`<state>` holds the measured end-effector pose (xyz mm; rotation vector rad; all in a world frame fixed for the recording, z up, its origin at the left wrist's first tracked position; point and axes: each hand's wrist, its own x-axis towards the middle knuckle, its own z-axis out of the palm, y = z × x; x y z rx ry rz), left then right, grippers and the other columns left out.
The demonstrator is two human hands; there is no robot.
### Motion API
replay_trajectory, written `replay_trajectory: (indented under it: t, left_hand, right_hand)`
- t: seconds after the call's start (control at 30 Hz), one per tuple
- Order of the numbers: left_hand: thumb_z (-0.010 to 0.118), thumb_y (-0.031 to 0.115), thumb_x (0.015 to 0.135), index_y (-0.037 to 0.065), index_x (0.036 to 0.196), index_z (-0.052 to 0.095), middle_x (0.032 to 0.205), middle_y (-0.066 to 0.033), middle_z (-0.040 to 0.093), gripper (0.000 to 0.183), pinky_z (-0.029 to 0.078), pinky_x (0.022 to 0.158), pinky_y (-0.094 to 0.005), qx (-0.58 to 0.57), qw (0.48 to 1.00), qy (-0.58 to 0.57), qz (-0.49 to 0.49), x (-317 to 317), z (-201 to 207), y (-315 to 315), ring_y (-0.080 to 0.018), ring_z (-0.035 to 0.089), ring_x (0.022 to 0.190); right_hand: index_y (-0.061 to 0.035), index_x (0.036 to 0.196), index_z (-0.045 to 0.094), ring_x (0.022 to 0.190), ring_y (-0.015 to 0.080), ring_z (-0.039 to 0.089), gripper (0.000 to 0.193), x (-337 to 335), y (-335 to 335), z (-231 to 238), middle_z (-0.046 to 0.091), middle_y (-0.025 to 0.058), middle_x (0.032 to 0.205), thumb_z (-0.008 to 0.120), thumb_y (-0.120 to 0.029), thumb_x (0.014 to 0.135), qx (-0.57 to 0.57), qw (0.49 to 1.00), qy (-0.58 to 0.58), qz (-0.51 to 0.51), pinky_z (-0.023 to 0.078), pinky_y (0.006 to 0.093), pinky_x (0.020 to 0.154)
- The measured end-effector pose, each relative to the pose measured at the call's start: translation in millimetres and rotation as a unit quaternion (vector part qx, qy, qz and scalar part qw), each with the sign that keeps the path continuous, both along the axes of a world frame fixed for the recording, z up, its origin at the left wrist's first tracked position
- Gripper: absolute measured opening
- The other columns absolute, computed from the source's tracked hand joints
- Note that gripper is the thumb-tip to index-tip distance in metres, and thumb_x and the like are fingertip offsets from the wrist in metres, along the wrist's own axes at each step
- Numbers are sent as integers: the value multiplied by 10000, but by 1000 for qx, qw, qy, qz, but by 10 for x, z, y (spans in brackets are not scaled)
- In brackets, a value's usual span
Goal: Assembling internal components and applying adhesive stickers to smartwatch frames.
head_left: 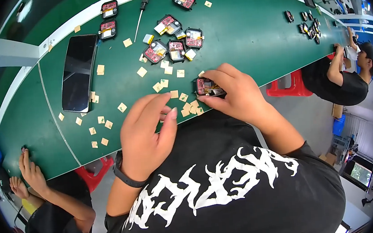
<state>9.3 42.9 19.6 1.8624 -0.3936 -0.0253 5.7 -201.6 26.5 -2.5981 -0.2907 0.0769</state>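
Note:
My right hand [238, 91] grips a small black device housing [200, 86] by its edges, thumb at the near side and fingers at the far side. A red circuit board shows inside it, and the fingers cover part of its right half. To its left, my left hand [145, 136] hovers by the table's near edge. Its thumb and forefinger are apart, with nothing visible between them; the other fingers curl partly out of sight. Small square tan pads [174, 94] lie scattered around both hands on the green table [240, 26].
Beyond my hands sit several open housings [176, 50] with red boards and silver battery cells. A screwdriver [143, 13] and a black phone [79, 75] lie farther left. Co-workers sit at both sides; one hand [32, 171] rests at the left. More housings [310, 28] are at the far right.

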Motion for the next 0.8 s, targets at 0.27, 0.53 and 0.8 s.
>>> replay_trajectory:
  t: [0.27, 0.53, 0.8]
  left_hand:
    - [671, 20, 940, -47, 1392, 528, 1083, -149, 683, 478, 541, 711, -277, -25, 988, 130, -84, 31, -14, 10, -155, 661, 801]
    - [590, -54, 970, -62, 1395, 520, 1195, -126, 654, 431, 498, 717, -218, -172, 956, 233, 42, 2, -47, 99, -107, 629, 917]
    - [546, -106, 965, -64, 1338, 574, 1333, -168, 621, 376, 566, 869, -261, -26, 985, 163, 52, -31, -125, 6, -136, 660, 1027]
  right_hand:
    - [-76, 1140, 693, 734, 241, 625, 493, 64, 360, 142, 634, 62, 905, 881, -176, 697, 145, 980, -48, 128, 523, 352, 630]
    - [-35, 1157, 665, 711, 247, 600, 232, 80, 275, 86, 618, 106, 886, 684, -64, 927, 230, 973, -7, 31, 493, 325, 646]
    - [-39, 1042, 596, 734, 350, 618, 145, 36, 444, 81, 584, 139, 829, 657, -71, 914, 183, 982, -6, 46, 495, 439, 626]
